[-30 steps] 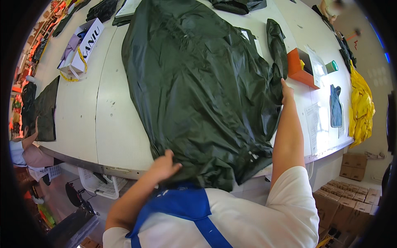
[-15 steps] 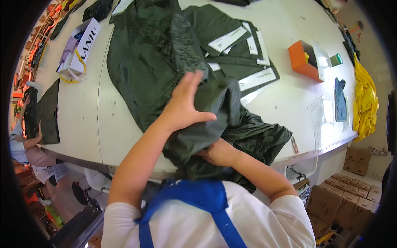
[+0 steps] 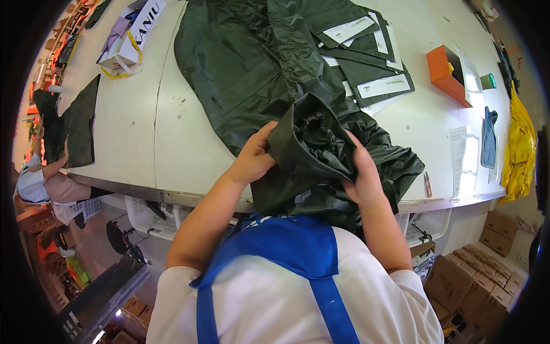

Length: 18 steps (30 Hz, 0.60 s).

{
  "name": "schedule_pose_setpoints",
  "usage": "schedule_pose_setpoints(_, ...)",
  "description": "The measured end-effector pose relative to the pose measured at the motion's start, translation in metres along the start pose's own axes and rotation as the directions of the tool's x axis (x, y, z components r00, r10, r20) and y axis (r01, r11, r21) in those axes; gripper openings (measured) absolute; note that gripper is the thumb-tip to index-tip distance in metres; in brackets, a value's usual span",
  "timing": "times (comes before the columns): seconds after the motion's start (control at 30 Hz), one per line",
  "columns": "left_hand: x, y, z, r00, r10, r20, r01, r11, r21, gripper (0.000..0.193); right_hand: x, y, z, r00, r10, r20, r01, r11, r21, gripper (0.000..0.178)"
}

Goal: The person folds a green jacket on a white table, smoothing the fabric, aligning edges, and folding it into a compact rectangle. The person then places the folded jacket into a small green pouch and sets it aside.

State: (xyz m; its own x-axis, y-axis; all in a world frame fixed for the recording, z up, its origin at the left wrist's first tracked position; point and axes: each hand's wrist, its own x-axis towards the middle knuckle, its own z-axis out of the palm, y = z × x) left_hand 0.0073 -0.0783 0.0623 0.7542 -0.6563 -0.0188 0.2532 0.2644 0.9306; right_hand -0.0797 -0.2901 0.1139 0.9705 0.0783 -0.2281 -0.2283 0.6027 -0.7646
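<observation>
A dark green, shiny waterproof garment (image 3: 229, 74) lies spread over the white table and bunches up at its front edge. Between my hands stands one of its tube-like ends, a cuff (image 3: 286, 135) whose opening faces up and shows a gathered elastic inner ring. My left hand (image 3: 255, 157) grips the cuff's left rim, thumb and fingers pinching the fabric. On the opposite rim, my right hand (image 3: 365, 172) is closed round the edge, some of its fingers hidden by cloth. More crumpled fabric hangs below the cuff against my blue apron (image 3: 269, 246).
Flat dark green packs with white labels (image 3: 384, 86) lie beyond the garment. An orange box (image 3: 447, 77), a small pair of snips (image 3: 427, 184) and yellow fabric (image 3: 520, 149) are to the right. At left stand a white box with a tape measure (image 3: 134, 34) and another person (image 3: 43, 178) handling dark cloth.
My left hand has come down from above the fabric to the cuff's left rim. My right hand has moved up out of the folds to its right rim. The opening now faces up.
</observation>
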Motion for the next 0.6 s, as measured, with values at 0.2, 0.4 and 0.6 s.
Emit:
schedule_pose_setpoints(0.2, -0.019, 0.041, 0.004, 0.975, 0.133, -0.18, -0.049, 0.911, 0.41, 0.049, -0.004, -0.018, 0.032, 0.993, -0.114, -0.014, 0.08, 0.767, -0.637, 0.04)
schedule_pose_setpoints(0.4, -0.019, 0.123, 0.021, 0.985, -0.083, -0.153, 0.129, 0.937, 0.323, 0.042, -0.003, -0.014, 0.045, 0.968, -0.178, 0.178, 0.25, 0.582, -0.774, 0.025)
schedule_pose_setpoints(0.6, -0.025, 0.123, 0.029, 0.966, -0.186, -0.18, 0.241, 0.901, 0.36, 0.018, -0.011, -0.01, 0.051, 0.999, -0.049, -0.01, 0.04, 0.905, -0.424, 0.03)
